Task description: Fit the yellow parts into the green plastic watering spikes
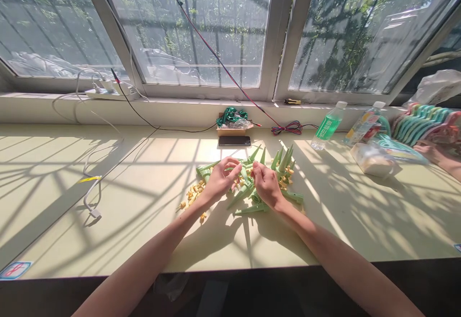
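Observation:
Several green tapered plastic pieces (pixel 243 193) lie heaped on the pale table, some pointing upward. Small yellow plastic pieces (pixel 194 192) are scattered at the heap's left side and among the green ones. Over the middle of the heap, my left hand (pixel 224 177) has its thumb and fingers closed at the tips, with a green tapered piece (pixel 245 174) at them. My right hand (pixel 266 182) is closed a short way to the right, fingertips pinched together facing the left hand. Whatever its fingers hold is hidden or too small to make out.
Behind the heap lie a phone (pixel 234 140) and a small box (pixel 236 126) with green material. To the right stand a green-labelled bottle (pixel 327 127), another bottle (pixel 363 125), a white packet (pixel 374 159) and hangers (pixel 421 125), near another person's hand (pixel 428 150). Cables (pixel 94 197) lie left.

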A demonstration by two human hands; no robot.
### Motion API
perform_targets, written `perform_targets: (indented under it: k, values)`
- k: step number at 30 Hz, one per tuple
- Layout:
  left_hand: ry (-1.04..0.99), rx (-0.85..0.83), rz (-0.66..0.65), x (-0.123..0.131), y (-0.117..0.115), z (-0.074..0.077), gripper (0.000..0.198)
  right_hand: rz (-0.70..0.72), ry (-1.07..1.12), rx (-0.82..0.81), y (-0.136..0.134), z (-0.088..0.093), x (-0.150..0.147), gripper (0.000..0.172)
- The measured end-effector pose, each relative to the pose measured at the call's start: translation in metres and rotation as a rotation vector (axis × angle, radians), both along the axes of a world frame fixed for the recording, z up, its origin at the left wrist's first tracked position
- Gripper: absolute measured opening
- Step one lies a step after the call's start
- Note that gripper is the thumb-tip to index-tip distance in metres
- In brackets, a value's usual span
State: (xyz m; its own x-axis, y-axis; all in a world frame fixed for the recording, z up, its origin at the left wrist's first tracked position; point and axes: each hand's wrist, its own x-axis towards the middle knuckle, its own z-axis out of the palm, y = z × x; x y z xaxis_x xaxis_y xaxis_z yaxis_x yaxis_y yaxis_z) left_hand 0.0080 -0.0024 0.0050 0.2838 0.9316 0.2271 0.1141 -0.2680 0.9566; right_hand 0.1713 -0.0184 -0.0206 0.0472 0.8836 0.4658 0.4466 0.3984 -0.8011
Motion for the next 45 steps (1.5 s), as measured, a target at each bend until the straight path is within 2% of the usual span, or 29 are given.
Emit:
perform_targets:
  k: [4,13,23,33,37,41,45]
  values:
    - [-0.07,-0.059,-0.057,0.001,-0.001,0.001,0.034,0.017,-0.012,-0.013,0.0,-0.001,-0.001,0.05]
    - [-0.06,-0.064,-0.026,0.0,0.001,-0.001,0.035,0.031,-0.036,-0.014,0.0,-0.001,-0.002,0.048]
    - [-0.098,-0.18,-0.044,0.002,0.0,-0.002,0.041,0.125,0.01,0.006,-0.002,0.0,-0.001,0.042]
    - [-0.071,-0.155,-0.036,0.002,0.001,-0.001,0.041,0.163,0.015,0.017,-0.001,-0.002,-0.001,0.039]
    - [-0.038,-0.116,0.017,0.002,0.0,-0.002,0.038,0.109,-0.002,0.016,-0.001,-0.002,-0.002,0.035]
    - [-0.07,-0.07,0.088,0.002,0.002,-0.007,0.034,0.045,0.012,0.051,0.0,-0.002,-0.002,0.024]
    - [-0.107,-0.04,0.173,0.0,0.006,-0.012,0.032,0.098,0.032,0.141,-0.002,-0.002,-0.002,0.015]
